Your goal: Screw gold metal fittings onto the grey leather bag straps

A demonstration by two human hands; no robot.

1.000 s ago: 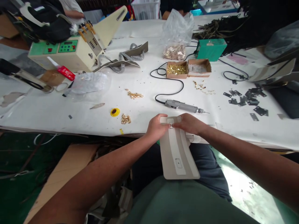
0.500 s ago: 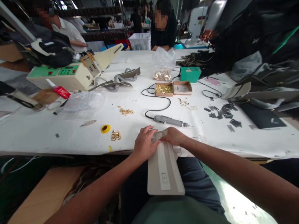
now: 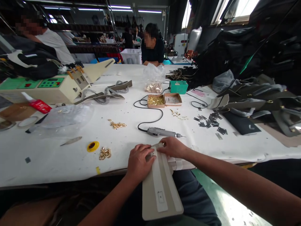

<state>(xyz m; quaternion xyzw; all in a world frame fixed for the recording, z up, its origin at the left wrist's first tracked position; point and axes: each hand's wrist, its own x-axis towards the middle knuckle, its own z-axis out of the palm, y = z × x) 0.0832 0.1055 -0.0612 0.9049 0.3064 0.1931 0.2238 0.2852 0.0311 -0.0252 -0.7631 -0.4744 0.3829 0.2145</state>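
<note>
L hand (image 3: pixel 141 160) grips flat beige rounded-corner panel (image 3: pixel 165 185) nr its far end, thumb on top face, fingers over L edge. R hand (image 3: pixel 172 147) has thumb + fingers closed on panel's far R corner; can't tell if a small part's pinched there too. Most of panel lies nearside of fingers. Just beyond fingertips: grey pen-shaped elec. screwdriver (image 3: pixel 162 132). L of fingers: shiny gold-coloured fittings (image 3: pixel 104 153), then round yellow disc (image 3: pixel 92 146) w/ dark centre. Well R of fingers: dark flat plates (image 3: pixel 213 118).
</note>
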